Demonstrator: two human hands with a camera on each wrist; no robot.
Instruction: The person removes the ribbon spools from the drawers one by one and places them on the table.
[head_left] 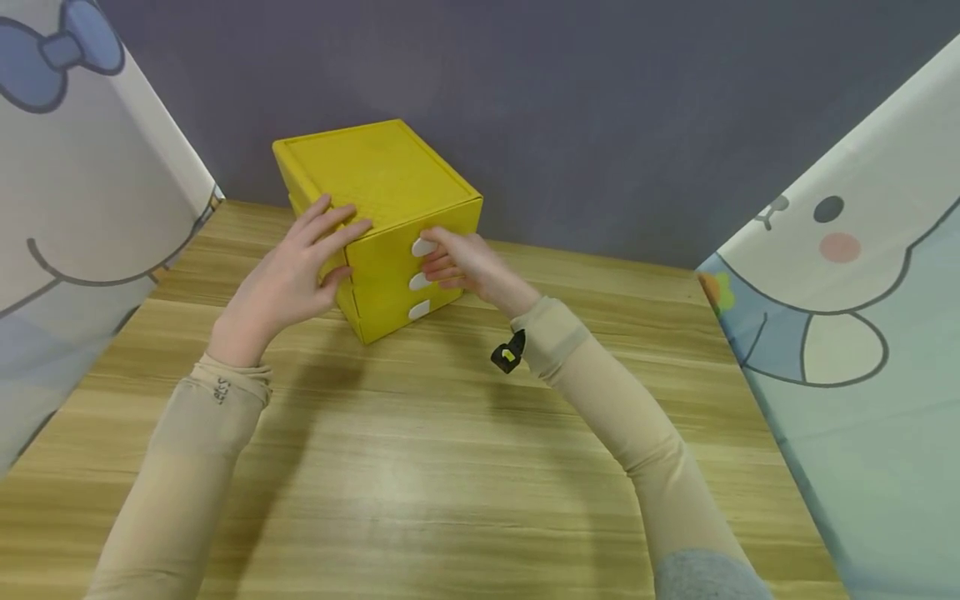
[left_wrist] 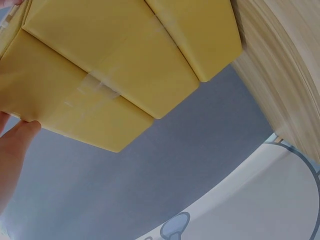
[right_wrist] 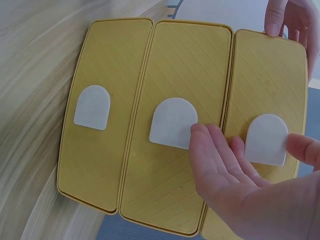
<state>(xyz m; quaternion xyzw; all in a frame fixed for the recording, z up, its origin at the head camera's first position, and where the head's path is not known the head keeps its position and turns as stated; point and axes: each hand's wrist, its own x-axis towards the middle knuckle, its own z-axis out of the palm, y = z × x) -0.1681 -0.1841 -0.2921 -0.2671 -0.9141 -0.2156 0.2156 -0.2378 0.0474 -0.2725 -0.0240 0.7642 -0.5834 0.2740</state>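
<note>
Head view: A yellow three-drawer box [head_left: 378, 225] stands on a wooden table [head_left: 420, 467], in the upper middle of the frame before a grey wall [head_left: 600, 108]. The left hand [head_left: 288, 279] lies over the box's top left edge, fingers fairly straight and spread, steadying it. The right hand [head_left: 468, 265] is at the drawer fronts, its fingers curled at the top white tab [head_left: 422, 247]; two more white tabs sit below it. Cartoon-printed screens stand at the left and right edges.

Left wrist view: The box's stacked yellow side [left_wrist: 115, 65] fills the upper left. A fingertip [left_wrist: 22, 131] at the left edge touches its corner; the rest of the hand is out of frame.

Right wrist view: Three drawer fronts lie side by side, the top drawer [right_wrist: 270, 100] at the right. The right hand's thumb [right_wrist: 305, 150] and fingers [right_wrist: 220, 155] close loosely about its tab [right_wrist: 266, 140], pinching or nearly so. The left fingertips show at the upper right corner.

Step in hand: Likely taking hold of the top drawer's tab.

Next move: Probably a straight pull outward, with the left hand bracing the box against sliding.
</note>
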